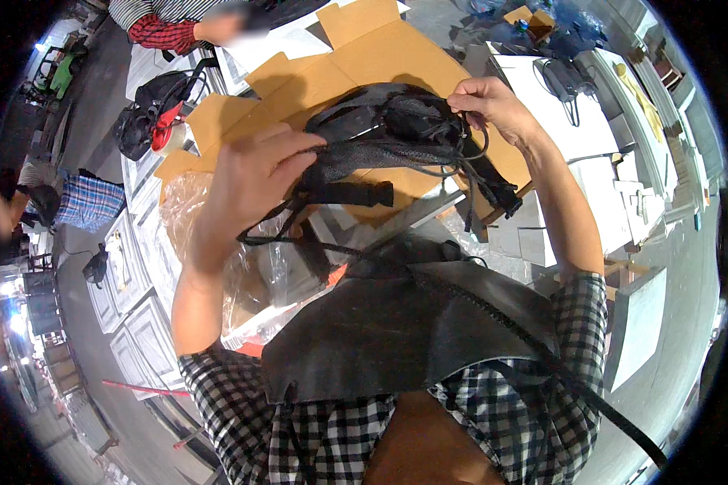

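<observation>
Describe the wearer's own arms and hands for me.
The left hand and right hand are both ungloved, with no watch or bracelet visible. The forearms are bare too. The left sleeve and right sleeve are black-and-white checked fabric, ending around the elbows.

Black mesh gear [408, 121], possibly bag, held over brown cardboard [380, 56], straps [352, 194] loose

a black apron [396, 323] overlaps a black-and-white checked shirt [230, 404]
</observation>
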`<state>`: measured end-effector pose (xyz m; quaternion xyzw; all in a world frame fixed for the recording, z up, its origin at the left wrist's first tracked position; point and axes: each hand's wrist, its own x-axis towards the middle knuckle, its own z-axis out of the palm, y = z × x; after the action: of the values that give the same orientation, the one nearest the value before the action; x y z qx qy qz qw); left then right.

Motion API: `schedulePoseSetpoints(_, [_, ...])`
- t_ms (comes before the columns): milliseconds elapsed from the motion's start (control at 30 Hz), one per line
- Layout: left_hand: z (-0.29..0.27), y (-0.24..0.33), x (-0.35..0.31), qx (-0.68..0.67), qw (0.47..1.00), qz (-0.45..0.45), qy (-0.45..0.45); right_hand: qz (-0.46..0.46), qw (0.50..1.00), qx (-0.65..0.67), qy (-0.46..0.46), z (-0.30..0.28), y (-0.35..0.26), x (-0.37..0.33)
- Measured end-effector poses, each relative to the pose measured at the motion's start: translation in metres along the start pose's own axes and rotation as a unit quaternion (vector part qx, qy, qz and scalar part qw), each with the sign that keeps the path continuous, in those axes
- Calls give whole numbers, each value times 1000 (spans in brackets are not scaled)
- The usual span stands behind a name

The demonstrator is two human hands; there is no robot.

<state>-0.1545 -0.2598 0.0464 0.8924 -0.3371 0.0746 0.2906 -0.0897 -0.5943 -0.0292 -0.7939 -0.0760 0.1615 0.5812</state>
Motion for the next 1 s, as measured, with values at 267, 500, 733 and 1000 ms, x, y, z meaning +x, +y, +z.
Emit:
schedulePoseSetpoints(267, [-2, -7, 9, 3, 998, 36, -48, 1, 999, 53, -1, 2, 2, -3])
schedulePoseSetpoints(500, [8, -18, -16, -79, 975, -47, -200, 23, 993, 113, -3, 5, 4, -2])
schedulePoseSetpoints(733, [25, -33, -20, -128, 960, -105, -225, 55, 981, 181, -40, 28, -9, -21])
schedulePoseSetpoints(1000, [72, -72, 11, -85, 994, -5, -76, 89, 968, 218, -90, 36, 9, -35])
